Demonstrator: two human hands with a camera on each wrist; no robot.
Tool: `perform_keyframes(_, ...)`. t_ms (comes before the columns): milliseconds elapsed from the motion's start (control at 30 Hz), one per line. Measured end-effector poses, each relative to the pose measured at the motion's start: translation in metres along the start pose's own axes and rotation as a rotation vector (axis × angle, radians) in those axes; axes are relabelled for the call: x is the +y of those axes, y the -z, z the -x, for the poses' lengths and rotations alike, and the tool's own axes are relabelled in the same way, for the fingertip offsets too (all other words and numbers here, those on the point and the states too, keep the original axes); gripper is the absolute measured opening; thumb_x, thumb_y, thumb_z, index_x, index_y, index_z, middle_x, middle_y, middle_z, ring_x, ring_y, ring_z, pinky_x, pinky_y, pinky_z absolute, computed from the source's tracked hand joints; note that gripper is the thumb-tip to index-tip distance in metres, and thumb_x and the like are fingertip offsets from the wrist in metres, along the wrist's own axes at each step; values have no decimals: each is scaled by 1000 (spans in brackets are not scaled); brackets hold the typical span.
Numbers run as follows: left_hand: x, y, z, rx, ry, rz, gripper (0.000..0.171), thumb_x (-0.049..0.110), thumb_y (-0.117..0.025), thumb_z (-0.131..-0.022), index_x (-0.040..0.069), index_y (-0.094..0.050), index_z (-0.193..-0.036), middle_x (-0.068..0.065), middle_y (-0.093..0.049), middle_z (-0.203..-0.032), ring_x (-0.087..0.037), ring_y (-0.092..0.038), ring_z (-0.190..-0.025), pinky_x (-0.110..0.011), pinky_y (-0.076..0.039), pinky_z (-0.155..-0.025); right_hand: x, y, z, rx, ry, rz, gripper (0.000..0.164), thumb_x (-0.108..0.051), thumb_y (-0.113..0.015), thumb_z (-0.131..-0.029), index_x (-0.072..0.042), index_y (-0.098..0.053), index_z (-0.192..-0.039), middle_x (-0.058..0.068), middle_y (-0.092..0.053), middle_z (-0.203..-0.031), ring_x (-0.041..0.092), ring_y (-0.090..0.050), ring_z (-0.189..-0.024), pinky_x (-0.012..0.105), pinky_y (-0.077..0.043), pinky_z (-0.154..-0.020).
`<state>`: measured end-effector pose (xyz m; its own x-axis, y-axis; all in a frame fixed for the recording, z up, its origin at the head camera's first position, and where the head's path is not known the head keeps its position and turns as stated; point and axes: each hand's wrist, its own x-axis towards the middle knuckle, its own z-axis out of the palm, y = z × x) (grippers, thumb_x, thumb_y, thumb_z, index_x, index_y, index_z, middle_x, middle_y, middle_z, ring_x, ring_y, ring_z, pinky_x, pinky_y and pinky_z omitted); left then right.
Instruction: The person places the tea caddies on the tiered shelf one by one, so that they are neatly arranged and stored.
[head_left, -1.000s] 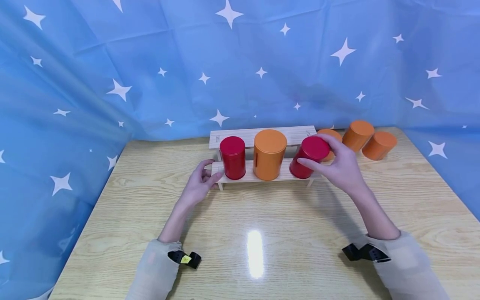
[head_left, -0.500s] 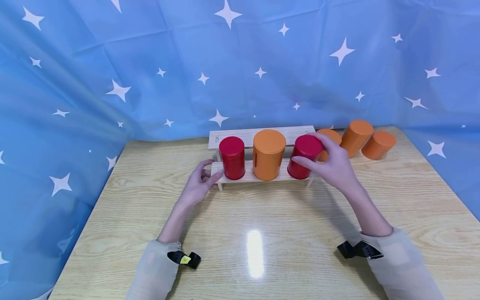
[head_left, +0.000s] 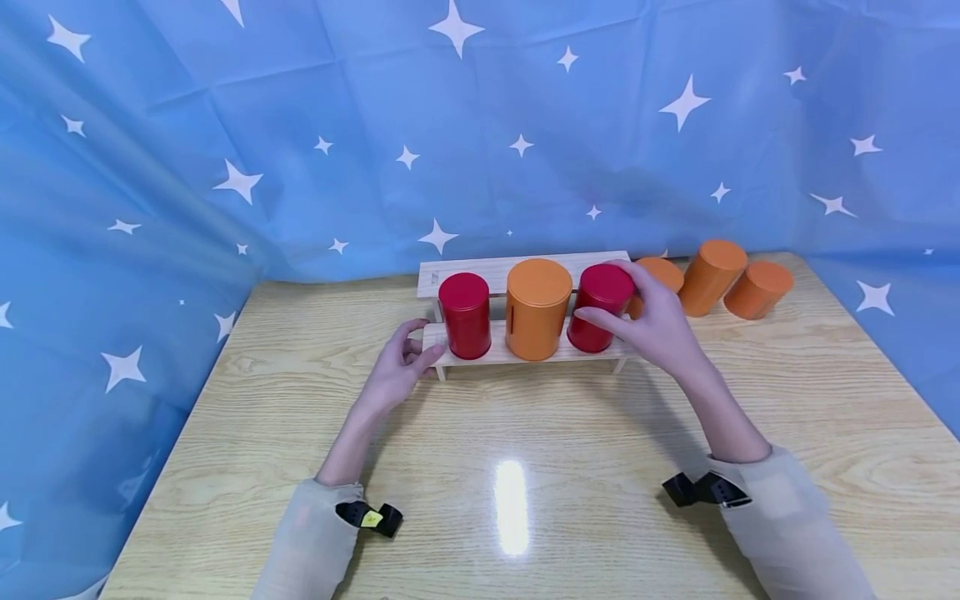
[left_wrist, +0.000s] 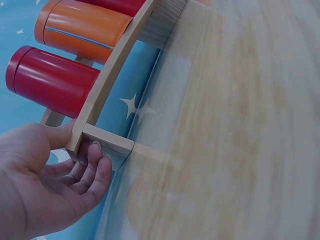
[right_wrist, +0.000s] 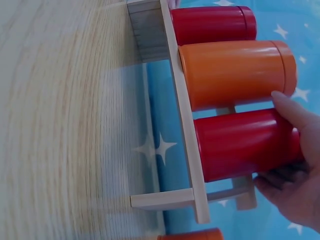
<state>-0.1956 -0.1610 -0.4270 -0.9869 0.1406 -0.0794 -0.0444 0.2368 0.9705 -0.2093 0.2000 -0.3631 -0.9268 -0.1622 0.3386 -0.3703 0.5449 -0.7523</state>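
A small two-tier wooden rack (head_left: 498, 354) stands at the back of the table. On its lower step are a red canister (head_left: 467, 321) at the left, a larger orange canister (head_left: 537, 312) in the middle and a second red canister (head_left: 596, 312) at the right. My right hand (head_left: 648, 325) grips that right red canister, thumb in front and fingers around the far side; its base meets the step in the right wrist view. With thumb on top and fingers curled underneath, my left hand (left_wrist: 65, 175) holds the left end of the lower step.
Several orange canisters stand beyond the rack's right end, among them a tall one (head_left: 712, 279) and a shorter one (head_left: 759, 292). A blue cloth with white stars (head_left: 480, 167) hangs behind the wood-grain table (head_left: 420, 467).
My right hand has shifted left with the right red canister, bringing it closer to the orange one and more upright. The left hand keeps its place on the rack.
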Motion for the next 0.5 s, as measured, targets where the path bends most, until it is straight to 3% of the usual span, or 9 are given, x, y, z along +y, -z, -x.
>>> perform_keyframes(133,-1,0,-1,-2,3,3,62,19,-68,-99,5,-38,-151,-12,-51,-97,-28,-60,-84,-39,-58,-85,-1,0,-1,-2,-1,12,63,-29,-83,-86,-17,-54,-140,1,-62,-122,15,-54,-101,35,-52,-76)
perform_keyframes(500,0,0,1,0,14,1,62,19,-68,-99,6,-38,-152,-12,-51,-99,-28,-60,-86,-41,-58,-87,-3,1,1,-27,-28,-12,76,-27,-82,-87,-16,-43,-152,7,-59,-130,19,-53,-97,27,-49,-71)
